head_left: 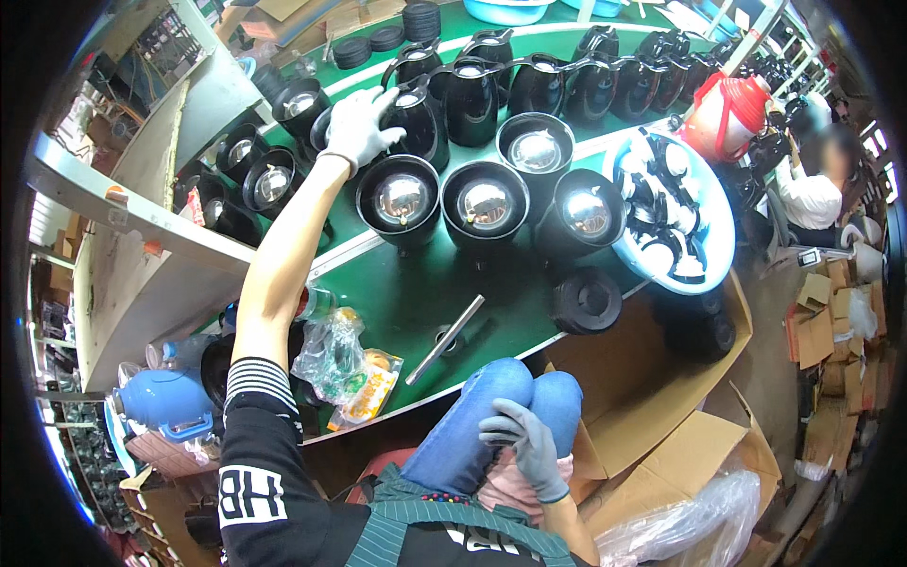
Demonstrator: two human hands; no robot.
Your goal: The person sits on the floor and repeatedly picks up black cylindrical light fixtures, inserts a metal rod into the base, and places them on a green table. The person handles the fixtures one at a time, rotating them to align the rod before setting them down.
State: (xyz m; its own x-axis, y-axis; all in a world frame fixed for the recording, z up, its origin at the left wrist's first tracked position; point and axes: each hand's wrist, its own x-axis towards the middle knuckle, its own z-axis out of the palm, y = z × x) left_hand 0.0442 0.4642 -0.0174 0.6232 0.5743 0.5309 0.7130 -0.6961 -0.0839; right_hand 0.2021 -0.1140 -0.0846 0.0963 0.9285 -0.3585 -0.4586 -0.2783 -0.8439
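Several open black vessels (272,184) are grouped at the left of the green bench (378,293), their mouths exposed, presumably so the silver domes inside can be checked. The left hand (364,129), in a pale glove, reaches over the bench with fingers spread beside a black jug (422,132); the palm side is hidden, so whether it presses on the jug or on a darker vessel beneath cannot be told. A metal tube (446,340) lies slantwise near the front edge, likely kept there for easy pickup. Four open black pots (487,200) stand close together before the seated person, apparently staged within reach. The right hand (529,444), grey-gloved, is over the lap, fingers loosely bent, no object visible in it; it appears idle. Farther right, a light-blue basin (723,250) contains black-and-white parts (661,208), evidently to keep them together.
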